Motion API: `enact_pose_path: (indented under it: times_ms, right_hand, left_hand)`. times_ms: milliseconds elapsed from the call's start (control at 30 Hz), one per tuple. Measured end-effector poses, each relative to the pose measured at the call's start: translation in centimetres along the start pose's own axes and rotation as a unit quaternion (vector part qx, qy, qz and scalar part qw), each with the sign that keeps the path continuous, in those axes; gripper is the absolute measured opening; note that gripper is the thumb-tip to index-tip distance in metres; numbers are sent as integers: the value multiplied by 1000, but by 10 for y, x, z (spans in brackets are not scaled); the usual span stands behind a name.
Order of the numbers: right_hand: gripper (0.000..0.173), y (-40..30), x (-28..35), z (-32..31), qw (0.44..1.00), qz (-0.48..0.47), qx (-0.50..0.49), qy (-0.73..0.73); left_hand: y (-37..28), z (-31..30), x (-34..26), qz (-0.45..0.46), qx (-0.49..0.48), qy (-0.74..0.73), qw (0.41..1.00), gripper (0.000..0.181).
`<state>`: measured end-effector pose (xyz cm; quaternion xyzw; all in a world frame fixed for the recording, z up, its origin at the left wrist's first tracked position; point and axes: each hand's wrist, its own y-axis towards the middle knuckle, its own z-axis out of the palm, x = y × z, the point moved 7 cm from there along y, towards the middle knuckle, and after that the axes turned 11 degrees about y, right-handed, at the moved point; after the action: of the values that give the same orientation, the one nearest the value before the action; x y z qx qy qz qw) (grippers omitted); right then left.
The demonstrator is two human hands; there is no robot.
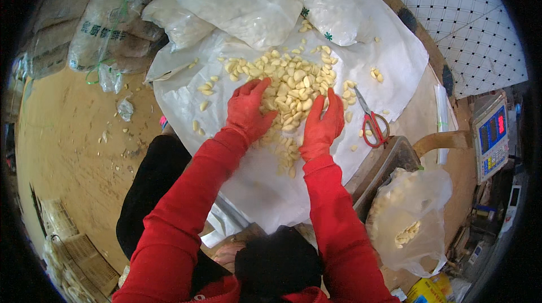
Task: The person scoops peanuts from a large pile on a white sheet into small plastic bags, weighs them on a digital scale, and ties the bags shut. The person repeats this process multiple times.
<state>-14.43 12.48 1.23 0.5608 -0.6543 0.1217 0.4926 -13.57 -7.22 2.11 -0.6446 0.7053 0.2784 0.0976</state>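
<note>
A loose pile of pale peeled garlic cloves (292, 78) lies on a white sheet (271, 201) before me. My left hand (249, 108), in what looks like a red glove, rests against the pile's left side, thumb and fingers apart. Across from it, my right hand (325, 121), covered alike, is at the right side of the pile with its fingers parted. Neither visibly grips anything; the undersides of both are hidden. A thin trail of cloves runs between my wrists toward me. Red-handled scissors (372, 127) lie open just right of my right hand, close to some stray cloves.
Filled clear plastic bags (245, 2) line the sheet's far side. Stacked sacks (114, 27) stand far left. At right are a digital scale display (491, 138) on a bent arm, a metal pan (387, 163) and a plastic bag of cloves (410, 218).
</note>
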Motion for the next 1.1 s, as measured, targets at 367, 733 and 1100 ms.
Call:
enact_pose_path:
  times_ms: [367, 733, 1100]
  right_hand:
    - [46, -44, 54, 60, 928, 118, 114, 335]
    - [28, -53, 135, -24, 799, 225, 71, 554]
    - [33, -65, 213, -294, 966, -71, -103, 227]
  left_hand:
    - [-11, 34, 7, -141, -123, -376, 908, 28]
    - [-37, -66, -76, -182, -42, -624, 759, 34]
    - [-92, -173, -310, 114, 36, -489, 864, 29]
